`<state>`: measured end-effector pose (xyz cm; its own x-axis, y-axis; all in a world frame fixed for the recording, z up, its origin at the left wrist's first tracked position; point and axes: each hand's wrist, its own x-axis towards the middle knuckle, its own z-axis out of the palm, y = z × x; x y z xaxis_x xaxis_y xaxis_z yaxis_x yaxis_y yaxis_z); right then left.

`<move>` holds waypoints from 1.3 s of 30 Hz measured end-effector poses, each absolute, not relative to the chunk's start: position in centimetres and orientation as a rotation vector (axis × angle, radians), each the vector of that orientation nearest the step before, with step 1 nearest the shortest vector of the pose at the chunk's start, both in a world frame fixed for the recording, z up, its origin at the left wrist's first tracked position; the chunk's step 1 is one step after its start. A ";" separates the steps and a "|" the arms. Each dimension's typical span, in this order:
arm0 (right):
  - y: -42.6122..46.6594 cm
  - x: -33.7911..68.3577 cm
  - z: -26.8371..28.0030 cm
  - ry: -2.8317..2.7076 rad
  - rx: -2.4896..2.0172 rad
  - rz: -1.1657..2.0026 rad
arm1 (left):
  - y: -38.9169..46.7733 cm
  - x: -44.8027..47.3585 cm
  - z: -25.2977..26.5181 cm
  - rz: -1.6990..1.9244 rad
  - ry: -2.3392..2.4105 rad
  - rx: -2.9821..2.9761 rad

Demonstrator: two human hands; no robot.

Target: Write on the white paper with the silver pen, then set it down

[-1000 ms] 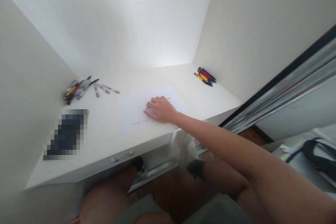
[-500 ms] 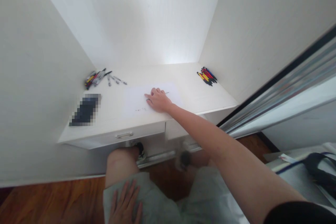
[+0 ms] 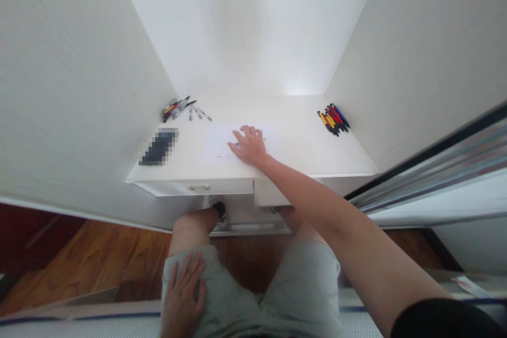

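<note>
My right hand lies flat on a white sheet of paper in the middle of a white desk, fingers spread. A thin pen lies on the sheet under those fingers, its end poking out to the right. Small dark marks show on the paper just left of the hand. My left hand rests palm down on my left thigh, on grey shorts, holding nothing.
A heap of grey and coloured pens lies at the desk's back left, and a bunch of red, yellow and blue pens at the back right. A dark blurred flat object sits front left. A drawer handle is below. White walls close in on both sides.
The view has pulled back and tilted down, so the desk looks smaller and my legs and left hand show. My right hand has flattened, fingers spreading over the pen.
</note>
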<state>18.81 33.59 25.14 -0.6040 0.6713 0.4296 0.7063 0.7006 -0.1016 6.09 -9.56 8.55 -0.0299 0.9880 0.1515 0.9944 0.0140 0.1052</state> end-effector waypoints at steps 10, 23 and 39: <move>9.6 35.4 15.4 -2.046 -0.796 0.263 | -10.3 4.9 9.5 -0.065 -2.245 -2.301; -4.6 42.2 2.6 -2.645 -1.087 0.340 | -11.4 -0.9 7.1 0.114 -2.043 -2.696; -3.1 42.5 2.0 -2.574 -1.153 0.528 | -12.0 -0.9 6.7 0.153 -2.171 -2.615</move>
<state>42.52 -3.11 2.03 -0.6462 0.7571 0.0960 0.6581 0.6165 -0.4322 -0.87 -11.96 6.72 0.1958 0.9527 -0.2323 0.9759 -0.1659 0.1417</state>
